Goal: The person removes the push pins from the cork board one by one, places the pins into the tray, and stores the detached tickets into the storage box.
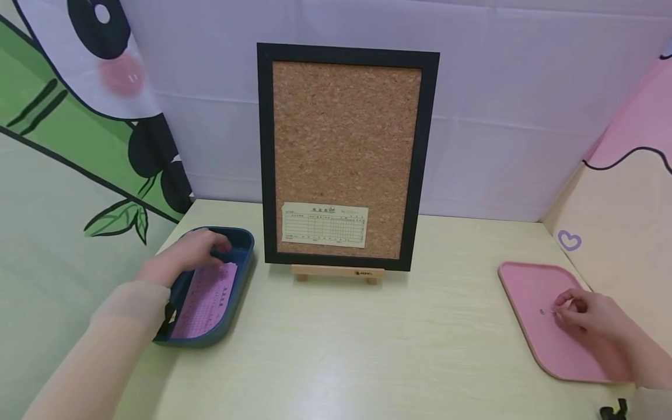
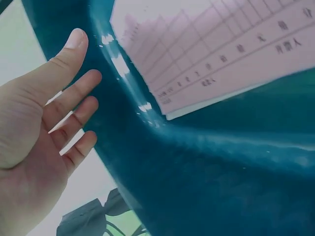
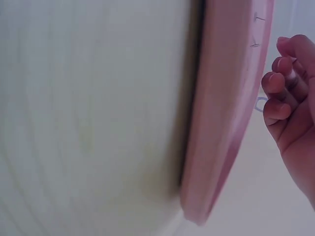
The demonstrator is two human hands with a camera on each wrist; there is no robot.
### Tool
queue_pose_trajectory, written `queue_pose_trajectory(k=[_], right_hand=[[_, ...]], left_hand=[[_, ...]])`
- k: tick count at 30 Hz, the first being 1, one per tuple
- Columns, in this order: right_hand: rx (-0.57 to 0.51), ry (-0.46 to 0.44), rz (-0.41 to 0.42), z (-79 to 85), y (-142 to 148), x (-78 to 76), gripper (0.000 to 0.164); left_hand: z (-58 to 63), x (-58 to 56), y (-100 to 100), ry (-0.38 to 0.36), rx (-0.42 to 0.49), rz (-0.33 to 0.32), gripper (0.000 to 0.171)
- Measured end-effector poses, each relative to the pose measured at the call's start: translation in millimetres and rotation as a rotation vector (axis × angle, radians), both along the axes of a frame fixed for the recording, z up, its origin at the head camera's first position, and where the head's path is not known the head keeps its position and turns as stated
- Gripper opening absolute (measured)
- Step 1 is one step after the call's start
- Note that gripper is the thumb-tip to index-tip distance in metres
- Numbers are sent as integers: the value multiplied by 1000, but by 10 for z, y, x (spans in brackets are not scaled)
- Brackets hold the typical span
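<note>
My left hand (image 1: 202, 251) is over the blue tray (image 1: 238, 303) at the left, where pink printed slips (image 1: 207, 297) lie. In the left wrist view, the left fingers are relaxed and hold nothing, beside the tray's wall and apart from the slips. Over the pink tray (image 1: 530, 280) at the right is my right hand (image 1: 595, 315), its fingers loosely bent. Two small metal thumbtacks (image 3: 255, 45) lie on that tray, just by the right fingertips; nothing shows between thumb and fingers in the right wrist view.
A black-framed corkboard (image 1: 346, 134) stands at the back centre on a small wooden easel (image 1: 336, 271). One pale printed slip (image 1: 324, 224) is fixed low on it by a tack at its top edge. Printed cloth (image 1: 499, 76) hangs behind the pale wooden table (image 1: 357, 350).
</note>
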State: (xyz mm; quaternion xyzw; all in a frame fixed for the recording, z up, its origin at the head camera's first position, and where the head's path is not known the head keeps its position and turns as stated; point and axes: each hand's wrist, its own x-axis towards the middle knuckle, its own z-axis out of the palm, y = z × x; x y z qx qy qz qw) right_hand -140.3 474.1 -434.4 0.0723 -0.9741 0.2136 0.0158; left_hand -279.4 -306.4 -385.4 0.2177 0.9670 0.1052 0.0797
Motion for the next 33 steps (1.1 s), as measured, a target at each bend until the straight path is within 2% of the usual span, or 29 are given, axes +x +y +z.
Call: queue_pose_trajectory(k=[5,12,18,23,28,33], right_hand=[[-33,16,-1,108,-75,-12,17],[-54,76,20,302,-216,-44,18],[-47,160,33,437,-353,-26,15],[-30,216,33,525,-468,-9,14],[-35,257,13,603,-602,18,16],[-67,289,-20,669,-743,48,19]], left_hand=[[101,64,76,35,7,27,42],[248,174,200,210,-50,74,45],[398,292,310,253,9,171,48],[477,392,402,287,58,233,51],[533,489,493,322,108,262,57],[588,563,584,356,168,261,65]])
